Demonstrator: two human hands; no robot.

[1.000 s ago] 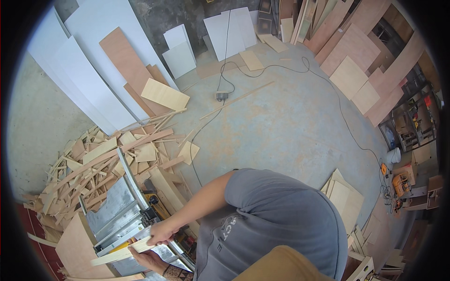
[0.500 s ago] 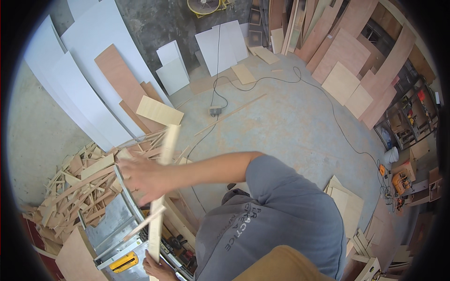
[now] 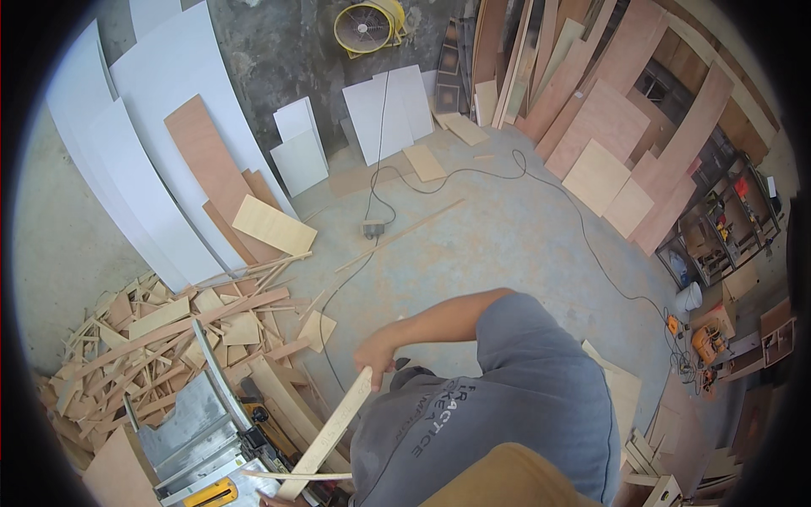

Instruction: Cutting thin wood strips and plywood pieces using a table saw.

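My right hand (image 3: 378, 353) is closed round the upper end of a pale wooden strip (image 3: 332, 433), beside my grey shirt. The strip slants down to the lower left. At its lower end my left hand (image 3: 274, 500) grips it, mostly cut off by the picture's bottom edge. A thinner wooden strip (image 3: 297, 476) crosses the pale one near that hand; what supports it I cannot tell. Just left of the hands is a metal machine table (image 3: 201, 446) with rails and a yellow part (image 3: 211, 493) on top.
A heap of wood offcuts (image 3: 160, 351) lies beyond the table. White panels (image 3: 160, 152) and brown boards (image 3: 604, 122) lean along the walls. A black cable (image 3: 583, 232) runs over the floor past a socket box (image 3: 372, 229). At the back stands a yellow fan (image 3: 365, 29).
My right hand has come back from over the machine table, where it was blurred, and now holds the pale strip's upper end. The strip has swung rightward and lower. The view has shifted slightly.
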